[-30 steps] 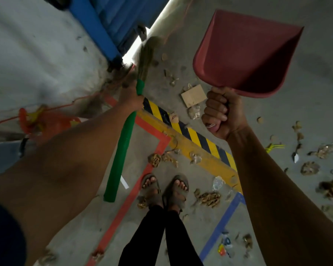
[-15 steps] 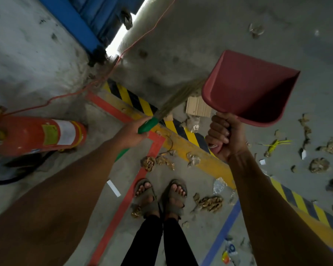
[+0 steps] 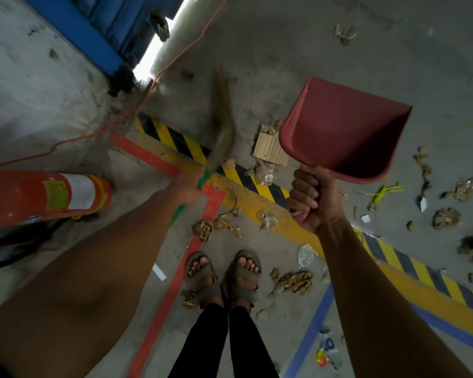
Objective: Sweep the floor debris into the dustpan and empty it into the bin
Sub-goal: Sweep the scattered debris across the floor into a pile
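Red extinguisher (image 3: 47,196) lies on its side at left, orange cable (image 3: 159,75) running past it. Hazard tape (image 3: 257,184) crosses the floor (image 3: 311,36); blue door (image 3: 115,25) top left.

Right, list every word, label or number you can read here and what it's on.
None is readable.
Fire extinguisher: a white and a yellow-green label, print too blurred.
Wrapper on the floor near the blue tape: a blue mark, too blurred to tell.
Dustpan and broom: no text visible.
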A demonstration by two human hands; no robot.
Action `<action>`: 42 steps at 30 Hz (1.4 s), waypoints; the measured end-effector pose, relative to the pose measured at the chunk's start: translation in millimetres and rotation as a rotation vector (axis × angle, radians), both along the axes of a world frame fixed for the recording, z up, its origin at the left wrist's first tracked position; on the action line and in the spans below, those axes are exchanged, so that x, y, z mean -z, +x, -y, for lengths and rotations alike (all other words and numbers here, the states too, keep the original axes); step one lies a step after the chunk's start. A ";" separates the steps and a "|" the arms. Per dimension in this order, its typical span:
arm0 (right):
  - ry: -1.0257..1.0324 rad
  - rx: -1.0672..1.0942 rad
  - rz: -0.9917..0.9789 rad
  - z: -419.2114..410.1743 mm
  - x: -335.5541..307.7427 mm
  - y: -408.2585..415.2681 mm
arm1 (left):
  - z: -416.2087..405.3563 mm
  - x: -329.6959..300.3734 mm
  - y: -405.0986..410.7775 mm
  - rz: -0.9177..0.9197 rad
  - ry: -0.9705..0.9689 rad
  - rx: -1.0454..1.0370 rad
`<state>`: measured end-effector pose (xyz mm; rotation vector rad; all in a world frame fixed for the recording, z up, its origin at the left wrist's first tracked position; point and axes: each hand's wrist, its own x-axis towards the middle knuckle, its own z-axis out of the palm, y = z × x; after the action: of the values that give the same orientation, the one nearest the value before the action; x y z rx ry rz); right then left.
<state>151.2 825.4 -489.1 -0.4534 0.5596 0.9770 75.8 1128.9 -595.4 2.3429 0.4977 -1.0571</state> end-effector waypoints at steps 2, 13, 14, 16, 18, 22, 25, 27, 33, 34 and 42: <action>-0.016 0.007 -0.017 8.5 -3.1 -9.4 | 10.9 -0.4 -19.6 -0.033 -0.103 0.126; 0.010 0.038 -0.022 36.8 -42.8 -35.4 | -9.6 -69.3 -51.0 0.195 -0.010 0.037; 0.013 0.037 -0.021 36.3 -46.7 -37.8 | -8.7 -73.8 -48.0 0.177 0.012 0.007; 0.007 0.037 -0.020 34.7 -52.6 -43.4 | -0.8 -80.8 -43.1 0.118 0.058 -0.039; 0.005 0.030 -0.028 32.6 -55.5 -49.3 | 11.3 -82.8 -39.8 0.075 0.126 -0.079; 0.020 -0.009 -0.052 30.8 -58.5 -63.9 | 32.2 -77.4 -44.4 -0.105 0.188 -0.051; 0.032 -0.027 -0.064 31.2 -66.8 -72.6 | 42.5 -82.0 -61.3 -0.208 0.048 0.184; 0.030 -0.022 -0.071 33.2 -74.4 -76.7 | 43.7 -96.5 -70.6 -0.220 -0.069 0.266; -0.020 0.001 -0.094 45.5 -92.4 -78.2 | 15.9 -137.0 -86.4 -0.022 -0.188 0.186; -0.026 0.004 -0.099 46.9 -94.9 -77.5 | 9.5 -141.6 -87.5 0.028 -0.157 0.143; -0.009 -0.018 -0.095 41.4 -87.1 -82.3 | 9.3 -128.6 -85.4 -0.012 0.289 -0.145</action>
<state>68.9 784.0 -402.0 -0.4217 0.6468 1.0176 -9.5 1119.6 -466.8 2.5019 0.8623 -0.9870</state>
